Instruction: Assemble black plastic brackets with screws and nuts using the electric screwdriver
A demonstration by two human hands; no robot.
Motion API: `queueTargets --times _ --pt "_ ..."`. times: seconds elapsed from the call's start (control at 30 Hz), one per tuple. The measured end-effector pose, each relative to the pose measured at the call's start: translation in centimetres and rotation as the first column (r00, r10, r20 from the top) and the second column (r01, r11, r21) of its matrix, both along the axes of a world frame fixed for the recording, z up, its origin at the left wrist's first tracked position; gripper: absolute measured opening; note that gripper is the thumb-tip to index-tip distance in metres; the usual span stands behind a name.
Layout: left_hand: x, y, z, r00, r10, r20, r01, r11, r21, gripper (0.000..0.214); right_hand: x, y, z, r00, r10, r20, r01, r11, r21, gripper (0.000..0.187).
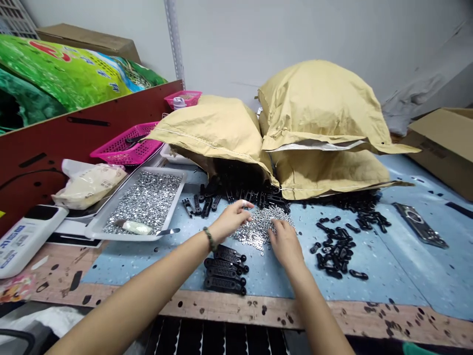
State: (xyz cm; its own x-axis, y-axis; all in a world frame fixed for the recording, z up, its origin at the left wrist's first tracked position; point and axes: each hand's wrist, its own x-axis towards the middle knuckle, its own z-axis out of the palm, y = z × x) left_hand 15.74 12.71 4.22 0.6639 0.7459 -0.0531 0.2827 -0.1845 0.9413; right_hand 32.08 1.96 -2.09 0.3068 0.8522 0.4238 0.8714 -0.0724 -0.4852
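Bare forearms, no sleeves; green beaded bracelet [210,239] on left wrist; pale fingertip wrap [244,203].

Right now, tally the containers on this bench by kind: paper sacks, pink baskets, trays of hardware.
Tan paper sacks: 3
Pink plastic baskets: 2
Tray of silver nuts: 1
Total: 6

Bright, even indoor light; soft shadows, wide-angle bending at edges.

Blue-topped bench [388,256] — paper sacks [318,108], screw pile [258,229], black parts [338,246], tray [144,202].
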Motion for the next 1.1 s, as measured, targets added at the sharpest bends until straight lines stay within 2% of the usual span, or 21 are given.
queueTargets --times 0.13,0.17,0.23,0.3,0.33,0.4,0.47,0.5,0.57,0.67,0.8,0.9,1.0,1.1 --pt "-5.8 -2.6 1.5 0.997 -0.001 0.072 0.014 0.982 -0.189 0.022 1.4 1.5 -0.8 1.0 -0.009 -0.011 0.008 0.999 -0.035 0.016" --pt "-7.2 -3.4 1.6 0.995 0.021 0.098 0.005 0.967 -0.256 0.021 1.4 1.5 -0.8 1.0 -0.012 -0.019 0.012 0.999 -0.032 0.016" --pt "-9.3 -4.8 1.5 0.978 0.114 0.172 -0.027 0.895 -0.445 0.016 1.0 1.0 -0.3 0.999 -0.015 -0.044 0.014 1.0 -0.014 0.018" --pt "-10.6 -6.1 1.0 0.97 0.165 0.181 -0.059 0.876 -0.479 0.013 0.2 -0.1 0.4 0.997 0.005 -0.082 -0.004 1.0 0.013 0.019" --pt "-10.9 -6.7 0.7 0.975 0.153 0.161 -0.073 0.905 -0.419 0.011 -0.4 -0.9 0.7 0.995 0.025 -0.101 -0.023 0.999 0.024 0.019" --pt "-10.9 -7.7 -0.1 0.993 0.081 0.082 -0.063 0.978 -0.199 0.008 -2.0 -2.7 1.2 0.982 0.1 -0.16 -0.097 0.995 0.024 0.017" --pt "-10.4 -8.5 -0.9 1.0 0.003 -0.023 -0.002 0.998 0.062 0.007 -3.6 -4.6 1.3 0.954 0.189 -0.235 -0.195 0.981 -0.002 0.016" --pt "-10.0 -8.8 -1.4 0.997 -0.025 -0.073 0.039 0.982 0.185 0.006 -4.3 -5.4 1.2 0.938 0.219 -0.267 -0.232 0.972 -0.019 0.016" --pt "-9.4 -9.1 -2.4 0.985 -0.073 -0.156 0.129 0.911 0.391 0.006 -5.2 -6.9 0.7 0.925 0.231 -0.303 -0.26 0.964 -0.057 0.019" --pt "-8.8 -9.2 -3.7 0.966 -0.11 -0.235 0.231 0.78 0.582 0.013 -5.6 -8.3 0.0 0.926 0.197 -0.323 -0.237 0.967 -0.09 0.026" --pt "-8.5 -9.0 -4.6 0.958 -0.101 -0.27 0.27 0.643 0.717 0.021 -5.9 -9.2 0.0 0.864 0.195 -0.465 -0.241 0.97 -0.04 0.022" --pt "-8.6 -9.1 -4.6 0.967 -0.102 -0.232 0.248 0.581 0.775 0.022 -6.8 -9.4 0.1 0.774 0.173 -0.609 -0.243 0.969 -0.033 0.017" --pt "-9.3 -9.3 -4.1 0.97 -0.094 -0.225 0.235 0.606 0.76 0.017 -8.0 -9.4 -0.1 0.716 0.183 -0.674 -0.265 0.964 -0.02 0.014" --pt "-10.6 -9.2 -3.5 0.963 -0.043 -0.268 0.221 0.696 0.683 0.034 -9.1 -8.9 -0.3 0.772 0.258 -0.581 -0.298 0.954 0.027 0.009"
